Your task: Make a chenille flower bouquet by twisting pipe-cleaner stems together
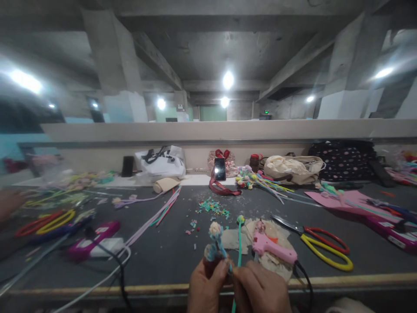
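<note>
My left hand (208, 282) is closed around blue fuzzy pipe-cleaner stems (223, 248) with a cream fluffy head (215, 230) at the top and a second blue-and-cream head (210, 252) lower down. Close beside it, my right hand (263, 289) is closed, its fingertips pinching the lower end of the stems; the exact grip is partly hidden. A green pipe-cleaner stem (240, 243) with a small yellow-green head passes behind my right fingers; whether they touch it I cannot tell. Right of it, a pink glue gun (273, 250) lies on a crumpled beige cloth (282, 271).
Scissors with red and yellow handles (325, 245) lie at right. Green and yellow clippings (213, 208) dot the dark table. Loose pipe cleaners (163, 213) and a purple device (94, 239) with cables lie left. A phone (220, 168) leans at the back. Another person's blurred hand (11, 204) shows far left.
</note>
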A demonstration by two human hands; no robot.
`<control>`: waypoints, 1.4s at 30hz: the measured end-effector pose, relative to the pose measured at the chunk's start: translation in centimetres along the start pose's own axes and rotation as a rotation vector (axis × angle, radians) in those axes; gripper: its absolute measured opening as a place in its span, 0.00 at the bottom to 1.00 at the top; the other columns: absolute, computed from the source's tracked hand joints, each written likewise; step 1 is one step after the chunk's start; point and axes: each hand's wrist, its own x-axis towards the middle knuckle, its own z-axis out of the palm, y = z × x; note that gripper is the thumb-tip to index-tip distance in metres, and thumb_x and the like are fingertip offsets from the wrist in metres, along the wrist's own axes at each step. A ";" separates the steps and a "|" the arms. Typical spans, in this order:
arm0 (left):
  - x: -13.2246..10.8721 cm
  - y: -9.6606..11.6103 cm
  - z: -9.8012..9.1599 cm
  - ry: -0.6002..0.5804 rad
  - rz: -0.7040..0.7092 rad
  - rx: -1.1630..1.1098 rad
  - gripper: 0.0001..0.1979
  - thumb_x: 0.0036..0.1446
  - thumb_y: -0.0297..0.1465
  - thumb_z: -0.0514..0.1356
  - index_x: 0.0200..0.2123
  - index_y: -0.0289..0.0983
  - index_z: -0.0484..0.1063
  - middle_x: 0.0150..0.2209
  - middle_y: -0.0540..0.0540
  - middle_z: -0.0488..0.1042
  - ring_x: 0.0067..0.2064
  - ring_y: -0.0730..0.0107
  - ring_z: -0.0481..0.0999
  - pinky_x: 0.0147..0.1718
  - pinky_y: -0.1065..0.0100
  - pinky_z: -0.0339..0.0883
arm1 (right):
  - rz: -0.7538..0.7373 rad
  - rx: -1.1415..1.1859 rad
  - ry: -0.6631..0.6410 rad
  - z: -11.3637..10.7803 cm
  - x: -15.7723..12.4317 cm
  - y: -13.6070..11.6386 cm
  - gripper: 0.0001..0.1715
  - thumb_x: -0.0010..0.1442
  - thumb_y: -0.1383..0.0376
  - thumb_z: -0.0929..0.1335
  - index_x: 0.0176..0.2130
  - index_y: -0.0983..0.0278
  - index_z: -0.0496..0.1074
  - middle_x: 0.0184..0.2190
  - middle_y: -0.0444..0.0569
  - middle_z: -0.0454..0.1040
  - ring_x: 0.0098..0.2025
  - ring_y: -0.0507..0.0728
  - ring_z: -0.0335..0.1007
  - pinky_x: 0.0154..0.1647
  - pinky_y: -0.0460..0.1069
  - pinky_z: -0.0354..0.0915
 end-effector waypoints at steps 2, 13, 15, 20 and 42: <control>0.1 0.0 -0.1 0.002 0.002 0.002 0.11 0.28 0.31 0.66 0.18 0.33 0.70 0.16 0.51 0.69 0.19 0.76 0.64 0.23 0.73 0.60 | 0.061 0.049 -0.032 -0.2 0.1 -0.3 0.09 0.52 0.71 0.62 0.23 0.63 0.68 0.12 0.41 0.62 0.14 0.49 0.57 0.17 0.44 0.49; 0.0 0.8 0.3 -0.090 -0.126 -0.107 0.10 0.28 0.30 0.67 0.15 0.32 0.69 0.14 0.51 0.68 0.17 0.76 0.66 0.20 0.73 0.60 | 1.110 1.378 -0.437 -2.8 1.4 3.1 0.27 0.51 0.48 0.58 0.24 0.67 0.70 0.18 0.47 0.71 0.19 0.51 0.65 0.16 0.43 0.56; -0.1 0.4 0.2 -0.176 -0.122 -0.101 0.11 0.30 0.32 0.66 0.17 0.31 0.70 0.14 0.49 0.68 0.16 0.75 0.65 0.18 0.73 0.59 | 1.148 1.417 -0.443 -1.6 0.8 2.8 0.23 0.48 0.50 0.63 0.21 0.67 0.68 0.16 0.45 0.68 0.17 0.49 0.63 0.15 0.42 0.55; -0.1 -0.1 -0.5 -0.228 -0.195 -0.020 0.14 0.34 0.35 0.64 0.26 0.33 0.71 0.09 0.54 0.62 0.10 0.80 0.57 0.11 0.76 0.51 | 1.292 1.665 -0.585 0.9 0.4 0.4 0.22 0.44 0.52 0.68 0.20 0.71 0.69 0.13 0.44 0.66 0.15 0.48 0.63 0.19 0.42 0.59; -0.8 1.0 0.9 0.002 0.031 0.030 0.11 0.31 0.30 0.66 0.23 0.33 0.73 0.22 0.48 0.74 0.27 0.71 0.69 0.29 0.72 0.62 | 0.482 0.397 -0.144 0.6 -0.6 -0.7 0.10 0.52 0.66 0.61 0.24 0.65 0.67 0.17 0.44 0.66 0.18 0.49 0.61 0.19 0.43 0.54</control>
